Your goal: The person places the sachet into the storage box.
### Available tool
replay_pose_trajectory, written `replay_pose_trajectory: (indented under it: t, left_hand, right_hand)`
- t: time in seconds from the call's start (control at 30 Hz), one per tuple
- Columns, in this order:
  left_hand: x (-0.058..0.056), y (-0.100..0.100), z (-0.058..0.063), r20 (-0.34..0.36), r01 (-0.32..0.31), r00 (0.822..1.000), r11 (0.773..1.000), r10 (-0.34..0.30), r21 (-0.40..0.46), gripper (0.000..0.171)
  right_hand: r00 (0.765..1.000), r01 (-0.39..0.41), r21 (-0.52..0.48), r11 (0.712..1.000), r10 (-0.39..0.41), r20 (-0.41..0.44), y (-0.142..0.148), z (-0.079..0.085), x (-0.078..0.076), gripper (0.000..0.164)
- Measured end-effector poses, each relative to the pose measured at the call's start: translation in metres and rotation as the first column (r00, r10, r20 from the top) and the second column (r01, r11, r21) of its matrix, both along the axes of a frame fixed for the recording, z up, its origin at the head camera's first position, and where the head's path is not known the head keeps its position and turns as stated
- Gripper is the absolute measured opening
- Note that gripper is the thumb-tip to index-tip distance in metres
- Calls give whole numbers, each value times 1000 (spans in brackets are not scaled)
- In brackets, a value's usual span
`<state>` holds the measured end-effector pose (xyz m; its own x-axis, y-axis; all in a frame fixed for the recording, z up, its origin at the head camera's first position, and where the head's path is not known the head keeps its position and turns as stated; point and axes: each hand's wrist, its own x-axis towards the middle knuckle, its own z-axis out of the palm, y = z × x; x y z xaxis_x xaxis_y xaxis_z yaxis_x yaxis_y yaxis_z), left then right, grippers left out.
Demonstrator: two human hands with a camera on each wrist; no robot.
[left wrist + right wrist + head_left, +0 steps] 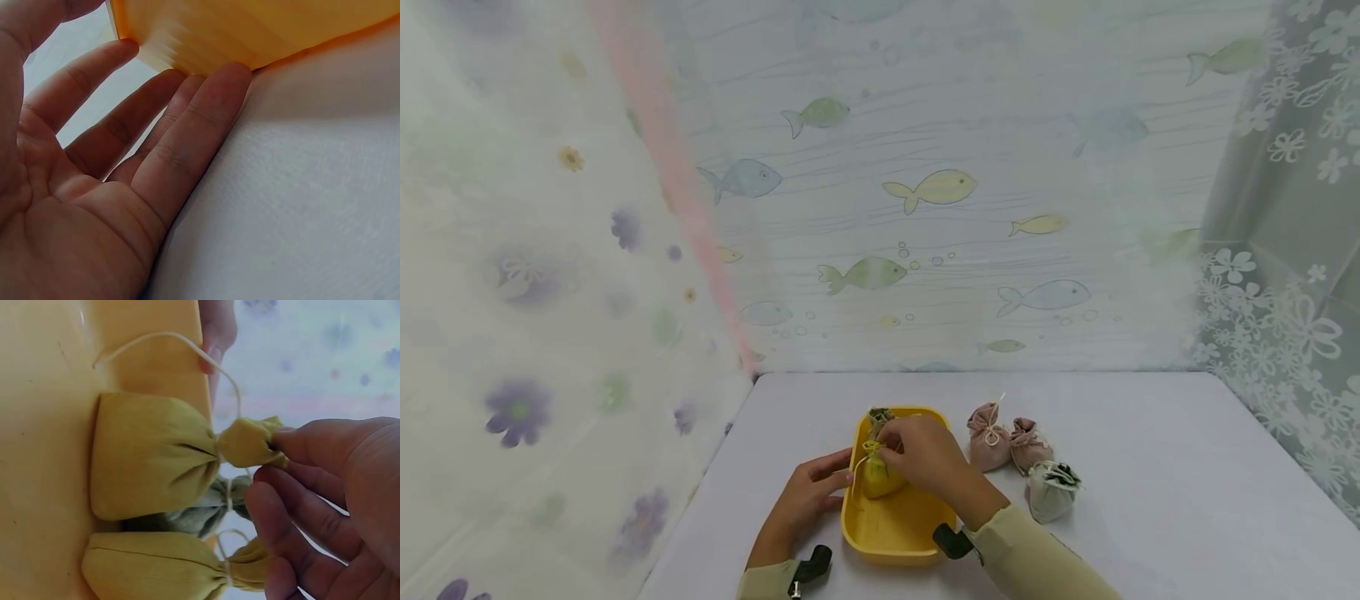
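A yellow plastic tray (887, 532) sits on the table with small drawstring pouches standing in it. My right hand (931, 457) reaches over the tray and pinches the gathered top of a yellow pouch (153, 456) between thumb and fingers. Beside that pouch, in the right wrist view, stand a grey-green pouch (187, 520) and a second yellow pouch (147, 565). My left hand (807, 497) lies at the tray's left side. Its extended fingertips (228, 84) touch the outer wall. The right hand partly hides the pouches in the head view.
Right of the tray stand two pinkish-brown pouches (988, 446) (1030, 446) and a pale grey-green pouch (1051, 496). The white table (1150, 467) ends at a fish-patterned curtain (925, 250) behind, with a flowered curtain (535, 333) on the left.
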<state>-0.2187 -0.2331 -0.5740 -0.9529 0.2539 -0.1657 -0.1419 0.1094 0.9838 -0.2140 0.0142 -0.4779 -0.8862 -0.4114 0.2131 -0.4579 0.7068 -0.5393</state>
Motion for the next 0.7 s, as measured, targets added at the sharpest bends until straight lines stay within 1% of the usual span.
replay_pose_trajectory:
  t: [0.17, 0.37, 0.6, 0.7]
  left_hand:
    - [0, -2, -1, -13, 7, 1000, 1000, -7, -2, 63]
    - [0, -4, -2, -10, 6, 1000, 1000, -6, -7, 64]
    - [0, -4, -3, -14, 1, 1000, 1000, -1, -9, 62]
    - [0, -3, -4, -12, -11, 1000, 1000, 10, -8, 62]
  right_hand:
    - [998, 4, 16, 1000, -3, -57, 1, 6, 3, 11]
    - [998, -6, -2, 1000, 6, -68, 2, 15, 7, 11]
    - [997, -19, -30, 999, 17, -74, 15, 14, 15, 9]
    - [995, -16, -57, 998, 10, -98, 24, 14, 19, 7]
